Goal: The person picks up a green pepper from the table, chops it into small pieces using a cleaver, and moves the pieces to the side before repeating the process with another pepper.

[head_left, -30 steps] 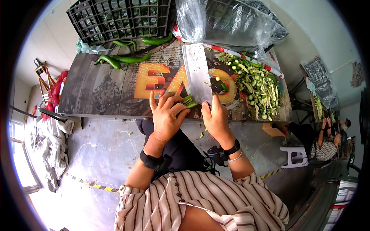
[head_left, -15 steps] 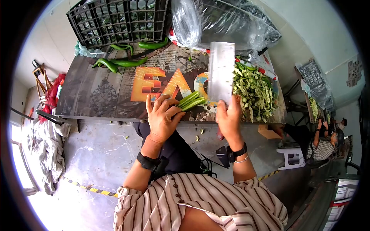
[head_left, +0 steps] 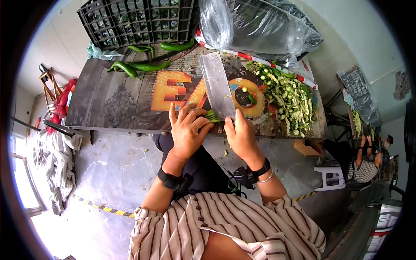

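- A dark printed tabletop (head_left: 112, 104) stands over a concrete floor.
- The right hand (head_left: 240, 134) is clamped on the near end of the cleaver (head_left: 216, 86).
- Just left of the cleaver, the left hand (head_left: 186, 128) curls down over green pepper strips (head_left: 211, 115) that touch the blade.
- A pile of chopped pepper (head_left: 288, 99) lies right of the cleaver, and whole peppers (head_left: 143, 66) lie beyond it to the left.

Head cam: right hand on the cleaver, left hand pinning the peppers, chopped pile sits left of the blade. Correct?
Not quite. The head view shows the chopped pile to the right of the cleaver, not the left. The rest holds: the right hand grips the cleaver and the left hand pins the peppers.
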{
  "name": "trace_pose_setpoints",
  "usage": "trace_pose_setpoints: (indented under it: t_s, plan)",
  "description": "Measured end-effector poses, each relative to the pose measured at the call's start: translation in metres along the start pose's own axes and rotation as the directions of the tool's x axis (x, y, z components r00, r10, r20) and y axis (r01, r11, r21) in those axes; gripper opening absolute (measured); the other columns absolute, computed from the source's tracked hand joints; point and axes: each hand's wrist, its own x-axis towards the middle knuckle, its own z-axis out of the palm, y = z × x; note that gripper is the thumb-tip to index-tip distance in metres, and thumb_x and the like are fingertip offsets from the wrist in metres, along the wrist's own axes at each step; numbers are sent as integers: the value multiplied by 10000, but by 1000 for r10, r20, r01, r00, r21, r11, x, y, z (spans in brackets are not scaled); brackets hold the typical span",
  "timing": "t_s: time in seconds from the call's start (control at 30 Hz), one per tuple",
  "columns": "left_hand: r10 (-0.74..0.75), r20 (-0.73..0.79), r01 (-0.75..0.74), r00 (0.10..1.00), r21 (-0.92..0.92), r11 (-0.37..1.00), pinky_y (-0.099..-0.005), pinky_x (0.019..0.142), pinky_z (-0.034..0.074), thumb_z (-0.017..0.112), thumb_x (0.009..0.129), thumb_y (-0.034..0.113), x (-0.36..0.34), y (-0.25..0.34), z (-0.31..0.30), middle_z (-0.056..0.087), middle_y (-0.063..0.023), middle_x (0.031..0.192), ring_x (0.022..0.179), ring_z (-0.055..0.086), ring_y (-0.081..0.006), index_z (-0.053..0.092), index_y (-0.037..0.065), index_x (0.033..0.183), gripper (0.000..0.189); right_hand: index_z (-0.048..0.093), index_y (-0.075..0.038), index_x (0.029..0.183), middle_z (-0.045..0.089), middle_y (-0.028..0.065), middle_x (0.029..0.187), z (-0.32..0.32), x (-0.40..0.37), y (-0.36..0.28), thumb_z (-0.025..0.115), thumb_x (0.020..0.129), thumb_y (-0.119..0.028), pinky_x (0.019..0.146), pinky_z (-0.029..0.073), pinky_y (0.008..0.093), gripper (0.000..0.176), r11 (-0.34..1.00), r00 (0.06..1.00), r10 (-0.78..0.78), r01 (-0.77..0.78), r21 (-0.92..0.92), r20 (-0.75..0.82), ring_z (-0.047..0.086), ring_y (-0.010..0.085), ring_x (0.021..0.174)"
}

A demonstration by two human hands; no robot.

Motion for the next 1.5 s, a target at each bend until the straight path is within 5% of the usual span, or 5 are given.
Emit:
trace_pose_setpoints:
  t_s: [0.67,0.87,1.03,1.17,1.5]
  plan:
    - [-3,-5,3,1000,-20,1000,-523,1149,148,783,715,218,0,-1,3,663,82,1014,1171,527,-195,702,188,785,112,429,10,884,561,228,660,-18,-8,10,572,912,-60,510,412,467,161,999,997,35,-36,-15,-63,555,436,593]
    - [-9,-17,8,1000,-40,999,-518,1154,152,783,715,221,-1,-2,5,663,84,1011,1164,532,-176,707,195,774,100,455,19,925,559,235,709,-46,-15,43,560,899,-50,566,443,468,129,961,984,128,-153,-229,-121,573,426,647]
    - [-9,-23,8,1000,-13,1000,-504,1161,147,782,721,232,0,-1,4,662,88,1021,1166,532,-173,713,198,786,101,473,35,982,582,208,815,-53,-19,42,533,897,-15,622,463,451,116,940,924,335,-316,124,-185,592,382,708]
    - [-2,-1,2,1000,-7,1000,-493,1163,156,777,730,237,1,-1,2,660,83,1039,1171,530,-187,713,189,796,103,468,33,952,557,114,615,-46,-12,10,555,912,-41,448,442,362,121,874,920,382,-329,357,-87,561,221,473]
    - [-18,-13,18,1000,0,1000,-481,1157,174,774,734,229,0,-1,4,665,72,1032,1165,533,-193,699,168,791,112,473,24,954,540,67,588,-53,-12,41,528,927,-60,345,410,302,103,872,890,448,-415,260,-83,524,135,409]
